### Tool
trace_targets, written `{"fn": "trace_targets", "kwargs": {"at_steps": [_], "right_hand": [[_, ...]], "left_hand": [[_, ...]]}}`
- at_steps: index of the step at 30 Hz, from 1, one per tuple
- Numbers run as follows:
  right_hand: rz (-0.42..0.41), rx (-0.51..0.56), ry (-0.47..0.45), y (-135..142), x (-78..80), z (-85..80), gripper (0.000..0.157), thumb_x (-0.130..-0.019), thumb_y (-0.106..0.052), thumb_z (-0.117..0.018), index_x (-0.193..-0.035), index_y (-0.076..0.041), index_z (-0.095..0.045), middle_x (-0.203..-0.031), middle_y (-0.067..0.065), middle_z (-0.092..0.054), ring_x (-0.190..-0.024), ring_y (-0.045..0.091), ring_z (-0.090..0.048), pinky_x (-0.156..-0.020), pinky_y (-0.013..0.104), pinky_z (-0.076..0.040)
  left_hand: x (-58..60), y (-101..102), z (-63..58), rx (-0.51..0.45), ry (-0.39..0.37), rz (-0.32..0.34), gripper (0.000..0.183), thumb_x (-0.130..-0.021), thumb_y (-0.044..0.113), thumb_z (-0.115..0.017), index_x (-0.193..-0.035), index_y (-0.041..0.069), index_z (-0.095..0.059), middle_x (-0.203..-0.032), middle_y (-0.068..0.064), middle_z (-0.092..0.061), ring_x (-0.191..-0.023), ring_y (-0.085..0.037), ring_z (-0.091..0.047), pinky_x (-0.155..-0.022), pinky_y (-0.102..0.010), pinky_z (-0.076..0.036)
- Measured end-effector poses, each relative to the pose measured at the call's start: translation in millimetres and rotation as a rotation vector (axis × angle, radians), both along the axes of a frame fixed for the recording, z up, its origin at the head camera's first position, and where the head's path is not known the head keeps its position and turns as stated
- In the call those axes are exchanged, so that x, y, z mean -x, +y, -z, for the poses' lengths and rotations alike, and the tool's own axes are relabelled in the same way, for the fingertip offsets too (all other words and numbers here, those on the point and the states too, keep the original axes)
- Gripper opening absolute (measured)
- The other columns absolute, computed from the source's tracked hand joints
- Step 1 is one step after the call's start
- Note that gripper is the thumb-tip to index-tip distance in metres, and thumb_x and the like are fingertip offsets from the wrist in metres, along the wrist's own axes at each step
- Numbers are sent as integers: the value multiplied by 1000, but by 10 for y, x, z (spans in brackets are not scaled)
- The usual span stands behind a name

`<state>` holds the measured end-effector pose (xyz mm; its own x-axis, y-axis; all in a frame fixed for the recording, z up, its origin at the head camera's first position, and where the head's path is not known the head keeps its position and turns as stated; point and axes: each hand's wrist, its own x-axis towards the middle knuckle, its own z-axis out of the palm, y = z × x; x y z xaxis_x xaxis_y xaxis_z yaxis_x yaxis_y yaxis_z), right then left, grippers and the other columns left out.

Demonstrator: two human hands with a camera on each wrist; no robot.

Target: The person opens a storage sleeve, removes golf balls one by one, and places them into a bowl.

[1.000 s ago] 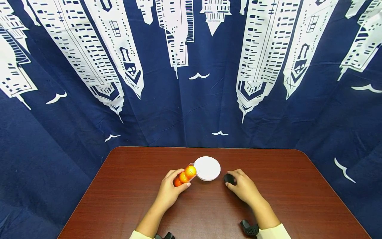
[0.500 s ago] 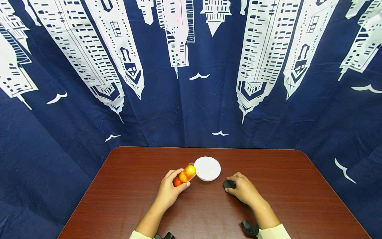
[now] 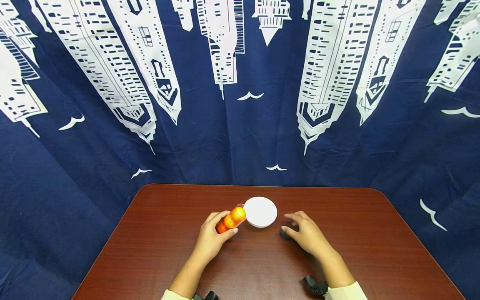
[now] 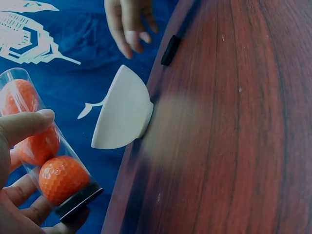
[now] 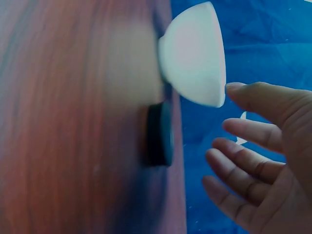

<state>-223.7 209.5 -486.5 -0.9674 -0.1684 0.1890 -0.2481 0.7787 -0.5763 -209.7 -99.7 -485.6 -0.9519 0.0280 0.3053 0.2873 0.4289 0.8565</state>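
Note:
My left hand point(image 3: 210, 238) grips a clear tube point(image 4: 70, 150) with a black end cap point(image 4: 80, 202). Stacked inside are 3 orange golf balls point(image 4: 63, 180), dimpled in the left wrist view. The tube leans with its upper end close to the rim of a white bowl point(image 3: 260, 211) on the table. Right of the bowl lies a round black lid point(image 5: 160, 134), flat on the wood. My right hand point(image 3: 306, 234) hovers over the lid, its fingers spread and loosely bent, holding nothing. In the right wrist view a gap shows between fingertips point(image 5: 217, 144) and lid.
The brown wooden table point(image 3: 168, 258) has rounded far corners. Behind it hangs a dark blue cloth point(image 3: 210, 141) printed with white buildings and birds. A black wrist camera point(image 3: 315, 286) sits at the right sleeve.
My right hand has lowered the black lid to the table, let go of it and lifted off with its fingers opening. The left hand and tube have barely shifted.

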Motion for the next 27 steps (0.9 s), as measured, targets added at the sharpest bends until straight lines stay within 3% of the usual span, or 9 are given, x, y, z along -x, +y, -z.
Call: {"fn": "trace_targets", "kwargs": {"at_steps": [5,11,19,27], "right_hand": [[-38,82,103,-76,-51,-119,39,-91,-21,-76,-127,-9,-68,-116,5,-67,-99,20,-68,-86,40,-57],[-114,215,138,-180,-112,-242,38,-92,-18,-75,-128,-9,-67,-116,6,-67,-95,10,-68,-83,31,-59],[-264,285,177,-333,-148,-240,41,-90,-23,-77,-126,-6,-68,-110,8,-69,-90,4,-67,-82,31,-59],[-302,325,168,-413,-193,-234,46,-91,-25,-76,-132,-10,-64,-118,7,-68,-88,5,-68,-81,30,-59]], "left_hand": [[-11,-4,-30,29,28,-21,53,-75,19,-90,-124,19,-70,-117,2,-66,-110,-17,-63,-97,-37,-51],[-31,9,-83,46,66,-33,52,-74,15,-90,-123,18,-71,-117,2,-66,-109,-19,-63,-95,-37,-51],[-54,68,-96,129,130,-74,51,-72,12,-91,-120,17,-73,-115,1,-66,-110,-22,-57,-92,-40,-47],[-76,130,-81,270,227,-98,53,-71,12,-92,-120,19,-74,-115,-2,-66,-107,-22,-57,-92,-44,-48]]}}
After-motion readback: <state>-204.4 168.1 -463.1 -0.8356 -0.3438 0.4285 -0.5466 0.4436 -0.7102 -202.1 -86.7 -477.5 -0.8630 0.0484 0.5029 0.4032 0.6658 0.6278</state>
